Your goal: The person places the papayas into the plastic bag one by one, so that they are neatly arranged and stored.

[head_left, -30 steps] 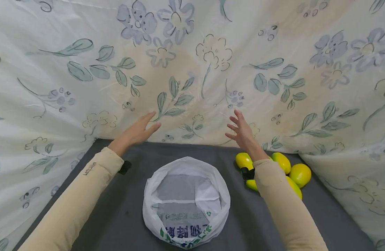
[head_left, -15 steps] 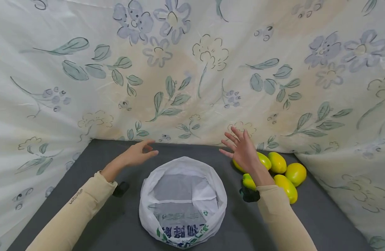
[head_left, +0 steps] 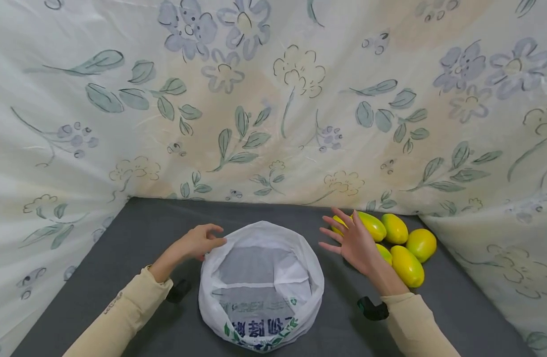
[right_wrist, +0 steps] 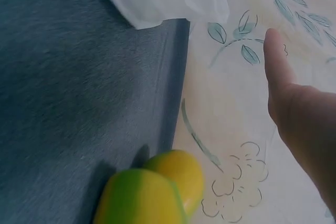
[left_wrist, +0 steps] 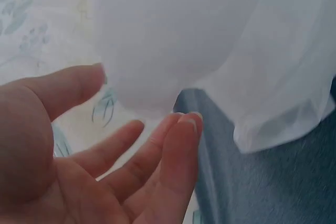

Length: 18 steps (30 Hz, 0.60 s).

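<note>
A white plastic bag [head_left: 315, 297] with dark printed characters and green leaves stands on the dark grey table, its mouth wide and facing up. My left hand [head_left: 195, 243] is at the bag's upper left rim, fingers relaxed and thumb apart. In the left wrist view the fingertips [left_wrist: 181, 150] overlap the white plastic [left_wrist: 173, 30] with nothing pinched. My right hand [head_left: 355, 243] hovers with spread, straight fingers between the bag and a group of yellow-green mangoes [head_left: 407, 267], partly covering some of them. Two mangoes [right_wrist: 139, 198] show low in the right wrist view.
The mangoes lie clustered at the right of the dark grey tabletop [head_left: 162, 223]. A floral cloth [head_left: 300, 114] rises as a wall behind the table and along both sides. Black wrist cameras [head_left: 372, 308] hang below both sleeves.
Both hands have come down and back from near the cloth wall, the left to the bag's rim, the right to beside the mangoes. Bag and mangoes stay in place.
</note>
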### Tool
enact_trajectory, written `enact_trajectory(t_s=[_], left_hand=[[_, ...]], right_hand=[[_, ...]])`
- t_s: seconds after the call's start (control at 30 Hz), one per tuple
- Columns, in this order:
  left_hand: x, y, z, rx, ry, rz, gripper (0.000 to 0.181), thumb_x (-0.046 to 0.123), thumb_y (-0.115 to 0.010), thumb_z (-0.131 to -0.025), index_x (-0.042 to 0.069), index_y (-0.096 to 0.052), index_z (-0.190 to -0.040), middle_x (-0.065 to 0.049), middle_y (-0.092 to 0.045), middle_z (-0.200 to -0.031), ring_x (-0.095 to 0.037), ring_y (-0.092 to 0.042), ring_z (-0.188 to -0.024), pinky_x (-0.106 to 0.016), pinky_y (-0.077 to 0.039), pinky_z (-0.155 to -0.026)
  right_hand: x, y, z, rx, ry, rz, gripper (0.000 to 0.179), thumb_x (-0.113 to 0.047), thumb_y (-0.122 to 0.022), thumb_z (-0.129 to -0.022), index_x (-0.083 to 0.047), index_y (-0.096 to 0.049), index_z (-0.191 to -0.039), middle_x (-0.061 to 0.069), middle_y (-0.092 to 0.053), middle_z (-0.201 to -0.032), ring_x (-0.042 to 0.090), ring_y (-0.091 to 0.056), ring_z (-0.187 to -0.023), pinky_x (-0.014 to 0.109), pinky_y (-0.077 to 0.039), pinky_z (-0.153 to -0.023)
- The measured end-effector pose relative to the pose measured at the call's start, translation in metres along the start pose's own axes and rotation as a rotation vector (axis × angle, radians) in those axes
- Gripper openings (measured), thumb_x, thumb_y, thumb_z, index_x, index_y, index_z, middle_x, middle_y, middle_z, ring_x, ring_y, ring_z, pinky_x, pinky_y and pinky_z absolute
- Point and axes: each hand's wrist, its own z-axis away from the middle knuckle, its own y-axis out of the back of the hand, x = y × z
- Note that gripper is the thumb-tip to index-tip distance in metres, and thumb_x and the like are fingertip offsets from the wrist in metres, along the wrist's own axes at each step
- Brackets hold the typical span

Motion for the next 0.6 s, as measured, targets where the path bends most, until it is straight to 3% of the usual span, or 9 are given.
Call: enact_trajectory(t_s=[0.17,0.33,0.47,0.6], left_hand=[[0.000,-0.009,0.003,0.016,0.011,0.034,0.052,0.019,-0.066,-0.090,-0.004,-0.048,-0.133,-0.014,-0.062,-0.104,-0.022,-0.061,-0.082,-0.036,-0.053,-0.061],[-0.002,-0.020,0.005,0.017,-0.006,0.073,0.053,0.010,-0.068,-0.087,-0.003,-0.047,-0.134,-0.013,-0.060,-0.100,-0.023,-0.060,-0.079,-0.036,-0.052,-0.061],[-0.005,-0.024,0.007,0.022,-0.026,0.107,0.054,0.003,-0.064,-0.087,-0.003,-0.043,-0.137,-0.017,-0.059,-0.106,-0.026,-0.061,-0.085,-0.039,-0.052,-0.065],[-0.006,-0.025,0.008,0.032,-0.045,0.153,0.055,-0.002,-0.060,-0.086,-0.003,-0.042,-0.138,-0.020,-0.059,-0.110,-0.028,-0.061,-0.086,-0.040,-0.052,-0.065]], right_hand=[[0.004,0.010,0.016,-0.051,0.027,-0.009,0.063,-0.050,-0.014,-0.102,-0.017,0.001,-0.154,0.015,-0.007,-0.154,0.028,-0.034,-0.130,0.047,-0.041,-0.098],[0.007,0.017,0.034,-0.052,0.035,-0.116,0.060,-0.048,-0.014,-0.102,-0.018,-0.004,-0.153,0.011,-0.016,-0.149,0.026,-0.041,-0.127,0.050,-0.038,-0.100],[0.011,0.025,0.046,-0.087,0.046,-0.211,0.059,-0.047,-0.015,-0.103,-0.018,-0.006,-0.153,0.009,-0.022,-0.147,0.027,-0.042,-0.128,0.052,-0.035,-0.101],[0.014,0.035,0.055,-0.132,0.061,-0.293,0.056,-0.046,-0.015,-0.103,-0.020,-0.021,-0.152,0.007,-0.030,-0.147,0.028,-0.040,-0.130,0.054,-0.031,-0.103]])
